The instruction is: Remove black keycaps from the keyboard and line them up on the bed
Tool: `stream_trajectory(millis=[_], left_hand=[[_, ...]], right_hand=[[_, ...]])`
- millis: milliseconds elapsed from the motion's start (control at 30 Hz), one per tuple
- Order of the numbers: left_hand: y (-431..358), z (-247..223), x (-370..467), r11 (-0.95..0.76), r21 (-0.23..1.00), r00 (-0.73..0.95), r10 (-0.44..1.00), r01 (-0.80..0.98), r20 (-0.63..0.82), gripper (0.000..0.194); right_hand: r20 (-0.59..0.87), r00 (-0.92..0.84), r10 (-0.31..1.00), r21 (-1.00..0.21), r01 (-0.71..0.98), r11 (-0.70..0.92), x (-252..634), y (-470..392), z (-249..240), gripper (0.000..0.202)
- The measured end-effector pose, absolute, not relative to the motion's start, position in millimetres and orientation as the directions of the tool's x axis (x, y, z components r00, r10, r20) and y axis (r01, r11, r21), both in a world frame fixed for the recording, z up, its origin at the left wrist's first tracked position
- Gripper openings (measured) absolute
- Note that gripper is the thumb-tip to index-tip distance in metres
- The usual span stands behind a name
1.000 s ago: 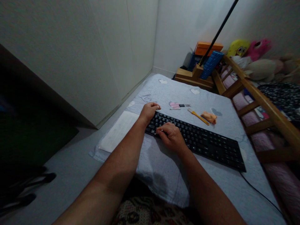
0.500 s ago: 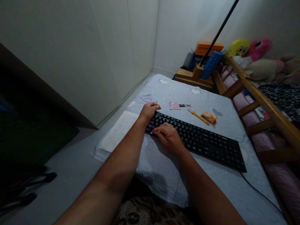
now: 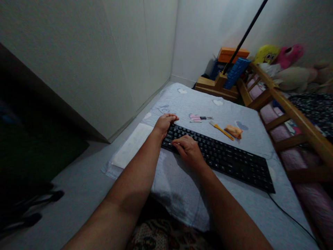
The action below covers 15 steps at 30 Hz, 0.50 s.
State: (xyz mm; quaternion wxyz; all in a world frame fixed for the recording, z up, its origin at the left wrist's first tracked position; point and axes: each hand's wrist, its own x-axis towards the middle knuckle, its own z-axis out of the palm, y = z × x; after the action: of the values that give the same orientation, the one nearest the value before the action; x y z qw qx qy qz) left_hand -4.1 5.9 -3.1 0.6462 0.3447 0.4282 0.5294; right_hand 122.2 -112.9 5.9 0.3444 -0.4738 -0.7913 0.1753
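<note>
A black keyboard [image 3: 234, 160] lies at a slant across the pale blue cloth. My left hand [image 3: 165, 123] is closed around its far left corner, with the fingers curled at the edge. Over the left-end keys, my right hand [image 3: 189, 147] pinches a cotton swab [image 3: 170, 143]; only its small white tip shows, at the keys. Beyond the keyboard are a yellow-handled brush [image 3: 222, 131], a crumpled orange cloth [image 3: 233, 132] and a thin metal tool with a black grip [image 3: 206, 118]. A thin white stick [image 3: 195, 121] lies beside that tool.
A white sheet [image 3: 132, 146] lies left of my left forearm. The keyboard cable [image 3: 291, 217] runs off to the lower right. A wooden bed rail [image 3: 299, 114] borders the right side, a pale cabinet [image 3: 130, 62] the left. A wooden stand [image 3: 217, 85] with a black pole is behind.
My right hand has shifted the swab tip slightly up and right over the left-end keys. My left hand keeps its hold on the keyboard corner. The view has moved a little.
</note>
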Motion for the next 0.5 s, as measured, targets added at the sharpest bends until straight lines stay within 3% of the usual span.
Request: stream_trajectory(millis=[500], left_hand=[[7.7, -1.8, -3.7, 0.257, 0.781, 0.057, 0.96, -0.57, -0.275, 0.006]], right_hand=[[0.421, -0.292, 0.859, -0.576, 0.646, 0.502, 131.8, -114.7, 8.1, 0.02]])
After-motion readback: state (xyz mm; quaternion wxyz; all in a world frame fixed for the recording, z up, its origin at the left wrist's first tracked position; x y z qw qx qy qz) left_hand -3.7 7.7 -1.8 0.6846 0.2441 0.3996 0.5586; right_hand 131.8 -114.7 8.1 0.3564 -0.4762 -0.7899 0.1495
